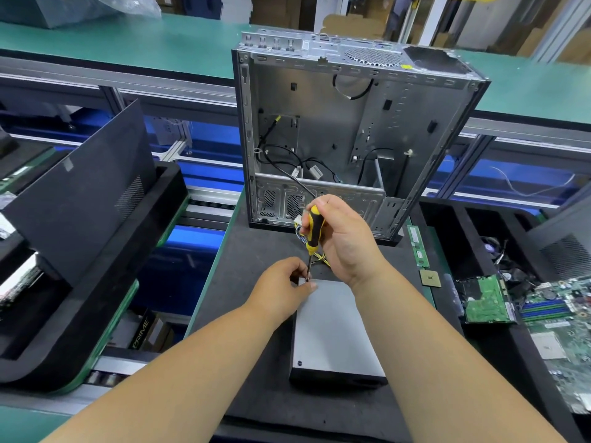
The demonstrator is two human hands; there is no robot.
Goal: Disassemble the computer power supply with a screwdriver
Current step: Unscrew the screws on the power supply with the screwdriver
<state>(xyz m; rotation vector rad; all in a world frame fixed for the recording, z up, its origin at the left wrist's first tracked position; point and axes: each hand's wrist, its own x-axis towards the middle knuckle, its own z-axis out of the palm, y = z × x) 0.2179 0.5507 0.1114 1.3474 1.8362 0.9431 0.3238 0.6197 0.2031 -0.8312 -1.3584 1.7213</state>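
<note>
- Power supply (332,327): flat rectangular metal box, smooth grey top plate, dark side walls, lying on a black mat (256,314) at the centre of the bench, just in front of the case. One small dark screw (299,363) visible at the near left corner of the top plate.
- Cable bundle (319,255): thin yellow and black wires, emerging at the far end of the box, partly hidden behind the right hand.
- Screwdriver (313,233): ribbed yellow-and-black handle, slim dark steel shaft, held nearly upright, tip set at the far left corner of the top plate.
- Right hand (343,241): wrapped around the handle, fingers curled, thumb on top.
- Left hand (281,290): thumb and fingertips gathered narrowly around the lower shaft at the corner of the box; whether pinching the shaft or only steadying it, unclear.
- Computer case (351,132): open, bare stamped sheet steel, perforated panels, loose black cables inside, standing upright on the far edge of the mat.
- Memory stick (419,247) and square processor chip (430,278): flat, on the right edge of the mat.
- Green circuit boards (489,302): piled in the black tray at right.
- Black side panel (86,193): matte, with a mesh vent, leaning in the foam tray at left.
</note>
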